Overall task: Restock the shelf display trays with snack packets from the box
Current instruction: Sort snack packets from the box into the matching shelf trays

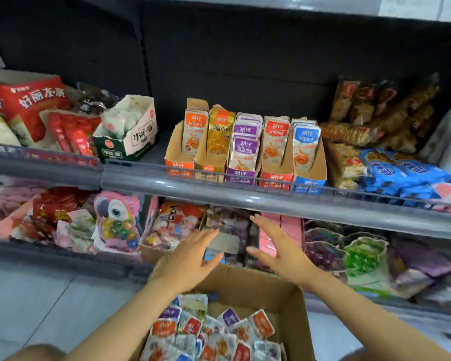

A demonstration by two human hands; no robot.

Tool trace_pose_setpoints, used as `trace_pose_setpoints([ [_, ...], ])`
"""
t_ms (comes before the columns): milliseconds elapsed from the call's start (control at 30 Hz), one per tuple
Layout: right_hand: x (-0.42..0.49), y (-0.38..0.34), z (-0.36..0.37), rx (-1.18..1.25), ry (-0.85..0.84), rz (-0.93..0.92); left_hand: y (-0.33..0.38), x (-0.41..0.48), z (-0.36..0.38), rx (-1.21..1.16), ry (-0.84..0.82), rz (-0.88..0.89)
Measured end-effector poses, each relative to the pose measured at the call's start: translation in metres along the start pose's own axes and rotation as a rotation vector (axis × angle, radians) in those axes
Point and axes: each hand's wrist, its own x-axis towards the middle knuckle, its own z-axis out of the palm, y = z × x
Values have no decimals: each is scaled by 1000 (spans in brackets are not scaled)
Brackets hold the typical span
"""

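The grey shelf rail [245,196] is the bar to clear. Behind it five display trays [173,149] stand touching side by side, with open air above their packet tops up the dark back panel [245,61]. Behind the rail's left end, a strip of bare shelf [154,155] lies between the trays and the green carton [130,142]. Under the rail the slot is low and crammed with packets [229,222]; the open box [248,285] sits just below.

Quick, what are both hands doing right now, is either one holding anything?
Left hand: open, fingers straight, holding nothing.
Right hand: open, fingers spread, holding nothing.
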Motion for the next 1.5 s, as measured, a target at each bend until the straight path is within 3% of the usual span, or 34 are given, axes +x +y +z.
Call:
trace_pose_setpoints([
  [67, -27, 12, 31, 38, -54, 42, -14, -19, 26, 109, -64, -37],
  [233, -72, 52, 102, 51, -206, 198, -43, -53, 90, -13, -325, -205],
  [433, -86, 86, 160, 302, -328, 609, -62, -68, 133, -79, -496, -318],
  [567, -88, 103, 184, 288, -448, 826, -70, -66, 158, -92, -608, -326],
  [733, -92, 110, 207, 124, -570, 802, -65, -59, 179, 18, -715, -196],
  [867, -97, 120, 218, 127, -524, 809, -57, -54, 192, 53, -795, -209],
  [1067, -93, 108, 213, 373, -290, 722, -56, -46, 190, 37, -630, -158],
  [1267, -76, 81, 172, 659, -20, 704, -54, -35, 156, -350, -392, -246],
  [1367, -68, 65, 143, 814, 23, 751, -45, -29, 128, -508, -310, -245],
  [1500, -66, 49, 115, 975, 45, 764, -31, -30, 101, -797, -219, -381],
])
